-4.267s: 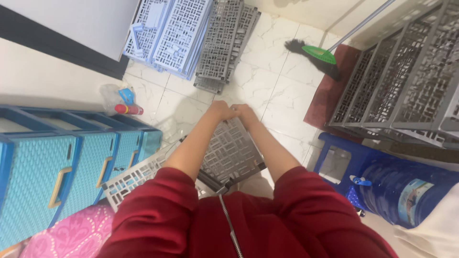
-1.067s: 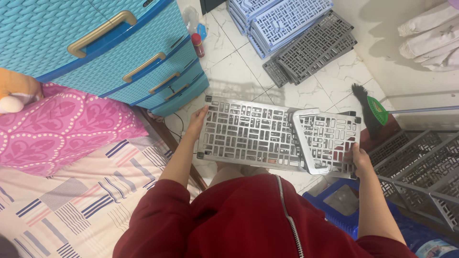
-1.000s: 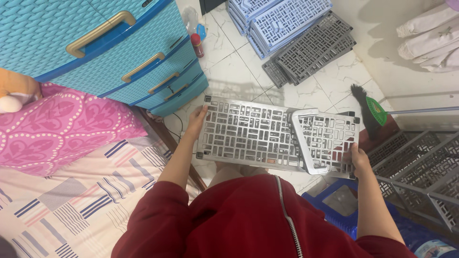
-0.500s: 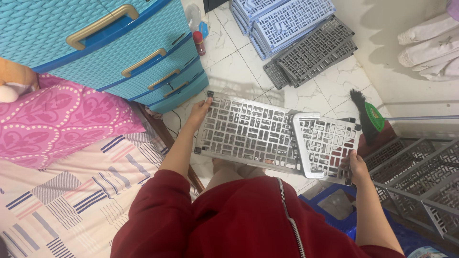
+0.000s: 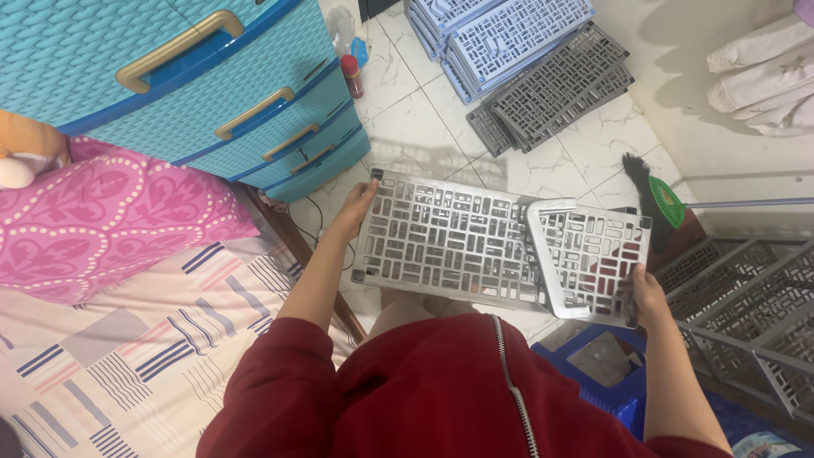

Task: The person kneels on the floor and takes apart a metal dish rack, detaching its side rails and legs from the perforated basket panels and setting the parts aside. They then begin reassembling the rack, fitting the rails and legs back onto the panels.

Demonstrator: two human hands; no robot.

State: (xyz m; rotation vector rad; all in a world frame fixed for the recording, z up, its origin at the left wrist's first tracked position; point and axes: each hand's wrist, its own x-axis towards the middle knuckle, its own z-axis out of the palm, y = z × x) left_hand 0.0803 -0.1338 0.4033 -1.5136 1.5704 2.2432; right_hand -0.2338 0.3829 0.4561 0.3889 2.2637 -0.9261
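Head camera view: left hand (image 5: pixel 356 206) grips the large grey lattice panel (image 5: pixel 445 239) at its left edge; right hand (image 5: pixel 646 288) clasps the smaller panel (image 5: pixel 598 254), now drawn in to overlap the large one's right end above the tiled floor (image 5: pixel 407 127).

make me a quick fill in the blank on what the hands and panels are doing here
1. The left hand grips the ____ grey panel by its end.
2. The right hand holds the small panel, which lies ____ the big one's edge.
3. More panels lie stacked on the ____ floor.
4. The blue drawers have ____ handles.

Missing words: large; over; tiled; gold
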